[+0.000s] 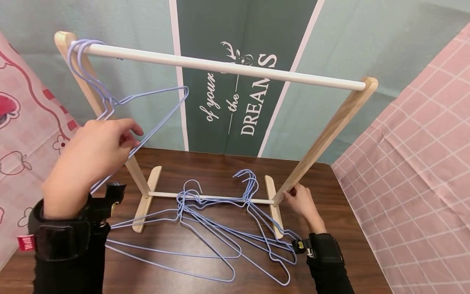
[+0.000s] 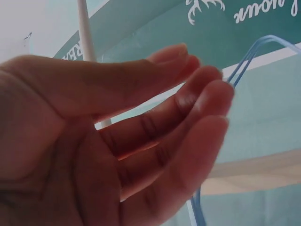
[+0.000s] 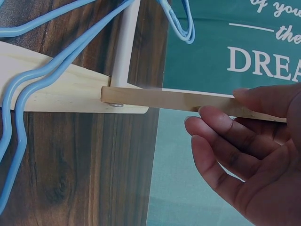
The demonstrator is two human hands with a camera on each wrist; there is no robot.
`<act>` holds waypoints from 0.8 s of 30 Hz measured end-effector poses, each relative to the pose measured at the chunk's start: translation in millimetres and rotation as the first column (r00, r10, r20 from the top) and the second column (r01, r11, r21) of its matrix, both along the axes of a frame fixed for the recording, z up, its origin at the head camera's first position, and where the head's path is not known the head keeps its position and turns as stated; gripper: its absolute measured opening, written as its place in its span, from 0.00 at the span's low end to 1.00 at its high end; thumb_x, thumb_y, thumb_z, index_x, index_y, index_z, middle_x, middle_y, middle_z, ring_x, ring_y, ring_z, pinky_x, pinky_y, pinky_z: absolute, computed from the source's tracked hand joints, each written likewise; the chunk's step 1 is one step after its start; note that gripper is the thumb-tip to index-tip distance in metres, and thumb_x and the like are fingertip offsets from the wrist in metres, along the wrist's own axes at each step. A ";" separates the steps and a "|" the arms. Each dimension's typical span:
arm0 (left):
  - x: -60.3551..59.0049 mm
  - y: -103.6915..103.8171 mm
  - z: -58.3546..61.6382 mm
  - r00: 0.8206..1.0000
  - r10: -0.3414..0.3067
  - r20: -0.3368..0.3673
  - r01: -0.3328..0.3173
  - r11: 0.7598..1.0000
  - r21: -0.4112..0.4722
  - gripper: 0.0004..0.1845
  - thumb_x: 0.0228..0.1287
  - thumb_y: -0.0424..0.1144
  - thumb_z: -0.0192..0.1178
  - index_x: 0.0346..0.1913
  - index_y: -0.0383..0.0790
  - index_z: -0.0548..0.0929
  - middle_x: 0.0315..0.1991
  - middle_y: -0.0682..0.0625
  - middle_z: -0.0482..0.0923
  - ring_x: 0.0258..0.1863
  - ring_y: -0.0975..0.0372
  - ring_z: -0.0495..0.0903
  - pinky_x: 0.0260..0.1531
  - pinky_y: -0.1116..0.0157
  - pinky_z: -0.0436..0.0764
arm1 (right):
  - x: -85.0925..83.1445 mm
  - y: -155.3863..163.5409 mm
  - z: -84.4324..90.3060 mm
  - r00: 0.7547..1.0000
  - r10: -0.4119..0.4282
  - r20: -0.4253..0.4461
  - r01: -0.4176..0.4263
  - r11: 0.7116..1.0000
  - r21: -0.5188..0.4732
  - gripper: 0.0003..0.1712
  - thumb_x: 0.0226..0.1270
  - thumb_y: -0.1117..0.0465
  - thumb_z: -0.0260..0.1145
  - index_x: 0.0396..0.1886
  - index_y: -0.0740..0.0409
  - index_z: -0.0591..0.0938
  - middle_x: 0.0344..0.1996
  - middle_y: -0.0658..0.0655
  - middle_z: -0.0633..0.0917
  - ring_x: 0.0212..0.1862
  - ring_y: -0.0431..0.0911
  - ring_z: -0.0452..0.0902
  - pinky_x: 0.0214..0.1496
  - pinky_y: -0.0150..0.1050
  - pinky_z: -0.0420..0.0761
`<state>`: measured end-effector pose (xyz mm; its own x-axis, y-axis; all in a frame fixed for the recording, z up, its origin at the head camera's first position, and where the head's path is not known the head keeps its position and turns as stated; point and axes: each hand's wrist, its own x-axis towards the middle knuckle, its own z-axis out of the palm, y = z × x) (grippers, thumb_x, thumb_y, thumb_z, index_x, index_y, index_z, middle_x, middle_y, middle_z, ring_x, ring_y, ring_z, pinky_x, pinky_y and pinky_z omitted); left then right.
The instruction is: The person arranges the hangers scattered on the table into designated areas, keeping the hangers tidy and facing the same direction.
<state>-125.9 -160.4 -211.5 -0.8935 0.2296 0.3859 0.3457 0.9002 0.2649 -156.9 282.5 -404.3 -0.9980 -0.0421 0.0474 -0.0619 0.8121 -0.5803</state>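
Head view: the left hand [image 1: 97,145] is loosely curled with a gap between thumb and fingers, gripping nothing that I can see. Just beyond it the hanging hangers [image 1: 110,99] dangle from the far left end of the white rail [image 1: 220,67], their hooks above that hand. The step looks like loading the rail – the next move probably calls for the left hand to pick from the loose hangers [image 1: 182,204], lying in a tangle between the two hands. All are thin, pale blue wire, slim-necked, with notched shoulders.

Left wrist view: thumb and fingertips are bent towards each other around a gap; blue wire passes behind the fingertips, and I cannot tell whether they touch it.

Right wrist view: the right hand [image 3: 249,146] pinches the wooden post [image 3: 155,98] between thumb and fingers, likely steadying the rack – blue hanger arms cross the foot [image 3: 33,82] beyond its fingertips.
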 end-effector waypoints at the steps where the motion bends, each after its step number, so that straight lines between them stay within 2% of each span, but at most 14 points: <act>1: -0.3 1.0 -1.1 1.000 -0.010 0.000 0.010 1.000 0.001 0.08 0.52 0.28 0.56 0.35 0.39 0.81 0.17 0.53 0.73 0.19 0.55 0.69 0.21 0.59 0.63 | -0.1 0.0 0.2 1.000 0.001 -0.002 -0.001 1.000 0.001 0.10 0.61 0.69 0.61 0.38 0.73 0.75 0.23 0.61 0.79 0.23 0.47 0.72 0.23 0.38 0.70; 7: 1.5 8.6 -7.5 0.999 -0.036 0.013 0.036 0.999 0.000 0.05 0.54 0.29 0.59 0.35 0.38 0.80 0.18 0.52 0.72 0.19 0.55 0.67 0.22 0.59 0.63 | -0.3 0.0 1.1 1.000 0.009 -0.014 -0.009 1.000 0.004 0.09 0.60 0.69 0.61 0.37 0.73 0.75 0.22 0.59 0.79 0.23 0.46 0.72 0.23 0.38 0.70; 13: 3.3 15.3 -15.0 0.993 -0.056 0.106 0.055 0.998 0.009 0.05 0.56 0.29 0.58 0.36 0.38 0.80 0.23 0.50 0.77 0.21 0.55 0.70 0.23 0.56 0.67 | -0.6 0.5 -0.1 1.000 0.010 -0.013 -0.010 1.000 0.005 0.09 0.59 0.69 0.61 0.37 0.73 0.75 0.22 0.59 0.78 0.22 0.46 0.71 0.23 0.38 0.69; 19: 0.6 20.3 -29.9 0.981 -0.102 0.167 0.102 0.995 0.005 0.05 0.54 0.29 0.58 0.34 0.40 0.80 0.19 0.53 0.74 0.21 0.56 0.70 0.23 0.58 0.66 | -1.2 0.5 -1.6 0.999 0.023 -0.038 -0.023 1.000 0.005 0.10 0.59 0.70 0.61 0.38 0.73 0.75 0.22 0.61 0.79 0.22 0.46 0.72 0.22 0.38 0.69; 24: -0.7 23.2 -42.4 0.972 -0.105 0.212 0.106 0.994 0.006 0.05 0.55 0.29 0.59 0.35 0.39 0.81 0.21 0.52 0.75 0.21 0.57 0.69 0.24 0.59 0.66 | -1.2 0.8 -1.9 0.999 0.023 -0.039 -0.023 1.000 0.004 0.10 0.58 0.70 0.61 0.38 0.73 0.75 0.23 0.61 0.79 0.22 0.46 0.71 0.22 0.38 0.69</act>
